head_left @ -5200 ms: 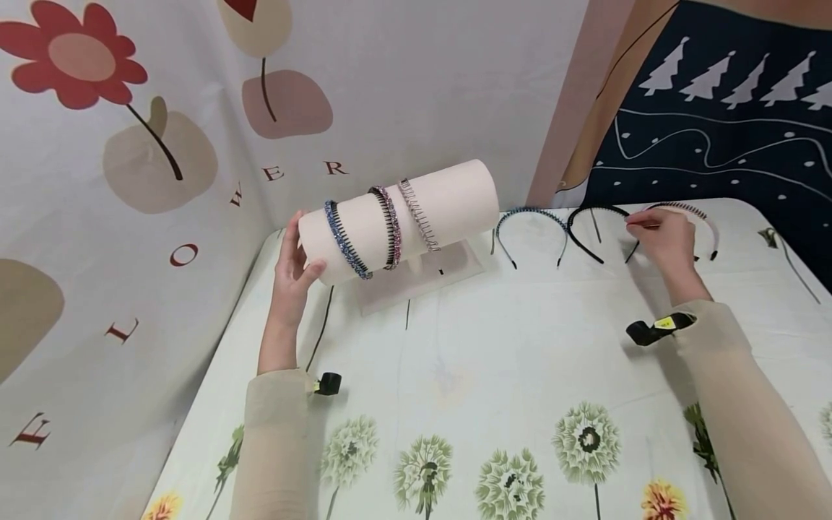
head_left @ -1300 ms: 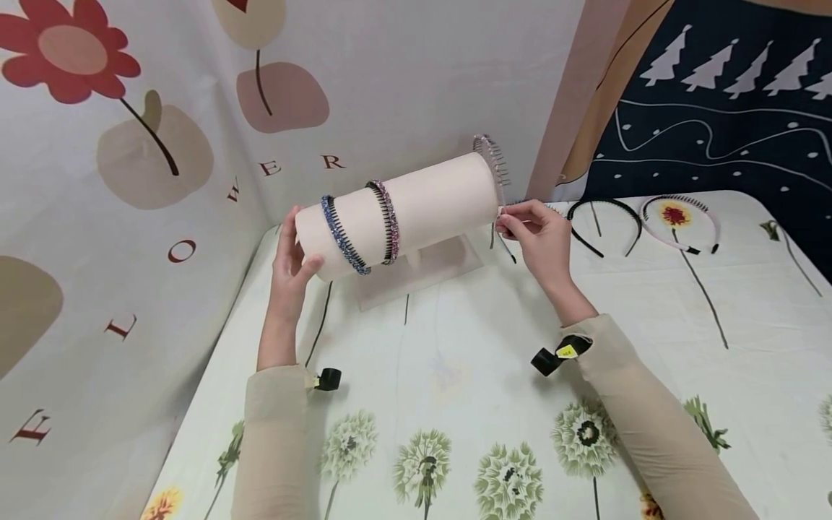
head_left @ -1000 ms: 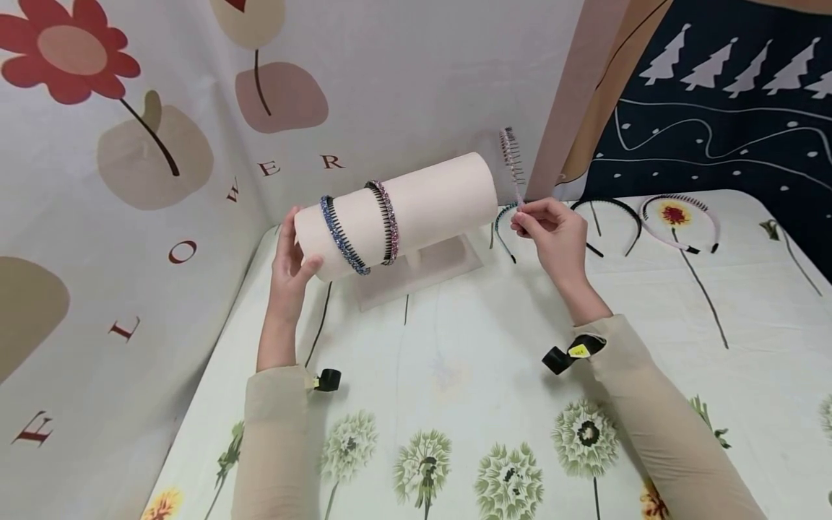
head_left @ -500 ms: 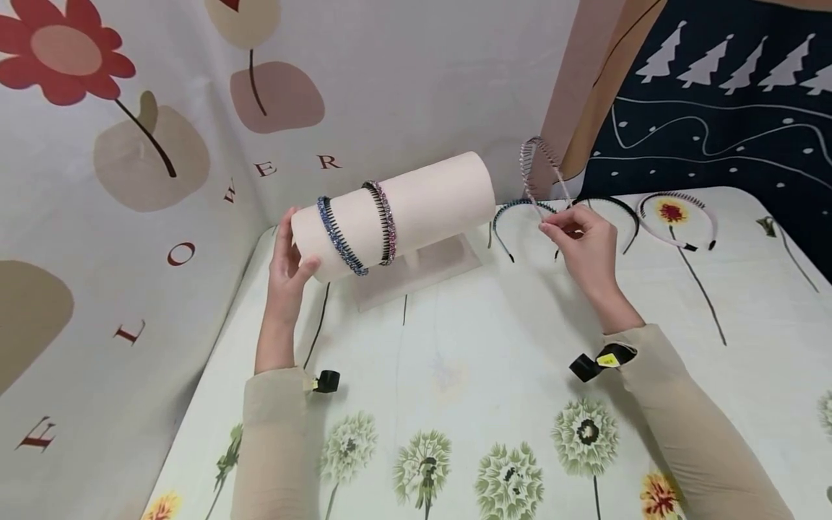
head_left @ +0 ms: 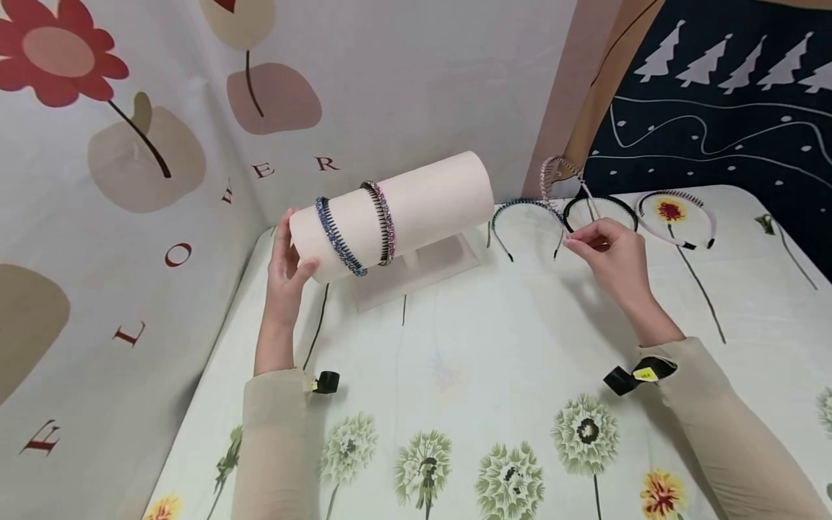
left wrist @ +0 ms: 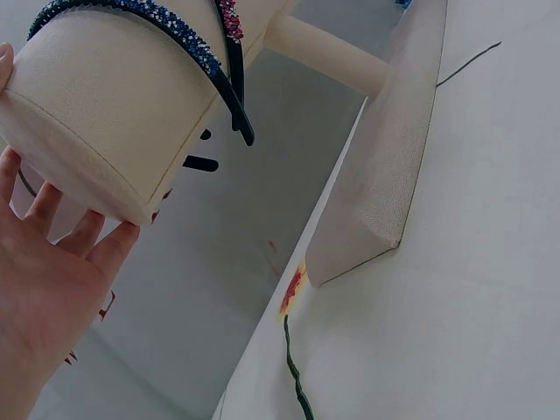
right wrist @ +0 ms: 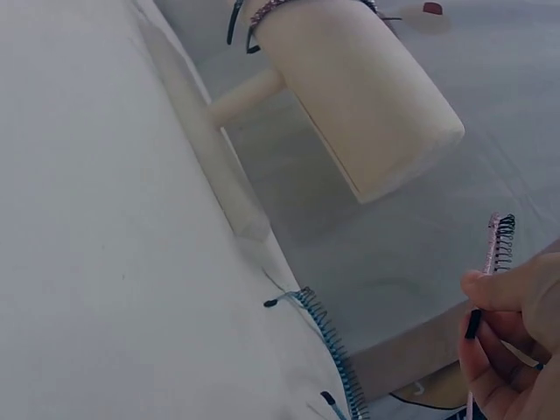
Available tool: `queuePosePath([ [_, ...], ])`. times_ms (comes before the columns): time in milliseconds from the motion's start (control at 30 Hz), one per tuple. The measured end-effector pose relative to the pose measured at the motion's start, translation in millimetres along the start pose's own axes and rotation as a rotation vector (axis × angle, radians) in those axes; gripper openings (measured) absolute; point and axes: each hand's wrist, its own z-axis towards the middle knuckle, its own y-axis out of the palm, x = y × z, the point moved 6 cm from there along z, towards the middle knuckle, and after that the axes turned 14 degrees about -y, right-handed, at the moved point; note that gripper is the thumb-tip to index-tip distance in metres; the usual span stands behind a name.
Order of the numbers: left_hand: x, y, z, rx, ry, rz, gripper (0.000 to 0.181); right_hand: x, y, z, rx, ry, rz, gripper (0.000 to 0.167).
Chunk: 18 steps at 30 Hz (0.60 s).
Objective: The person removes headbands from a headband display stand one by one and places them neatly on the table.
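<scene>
A cream padded headband stand [head_left: 442, 191] lies tilted on its base [head_left: 448, 263], with a blue glittery headband [head_left: 333, 231] and a pink-purple glittery headband [head_left: 388, 224] around its roll. My left hand [head_left: 284, 289] grips the roll's left end, thumb in front. In the left wrist view the fingertips of that hand [left wrist: 52, 280] press against the end. Off to the right of the stand, my right hand [head_left: 617, 260] pinches one end of a pale pink toothed headband [head_left: 546, 180], held upright in the air. The right wrist view shows its black tip [right wrist: 473, 324] between the fingers.
Along the table's back edge lie a teal headband [head_left: 497, 230], a black headband [head_left: 624, 205] and a light pink headband [head_left: 712, 220]. The held headband partly overlaps the teal and black ones in the head view. A printed cloth wall [head_left: 422, 79] rises directly behind the stand.
The right hand picked off the pale pink headband from the stand, slid it past the roll's right end and carried it rightward and lower. The left hand keeps its grip.
</scene>
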Motion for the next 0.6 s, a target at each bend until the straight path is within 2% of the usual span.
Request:
queuePosePath([
  [300, -2.2, -0.6, 0.9, -0.008, 0.002, 0.004, 0.075, 8.2, -5.9, -13.5, -0.125, 0.014, -0.062, 0.016],
  [600, -4.2, -1.5, 2.6, -0.009, -0.006, -0.006, 0.075, 19.0, -3.4, -30.3, -0.237, 0.028, -0.069, 0.013],
])
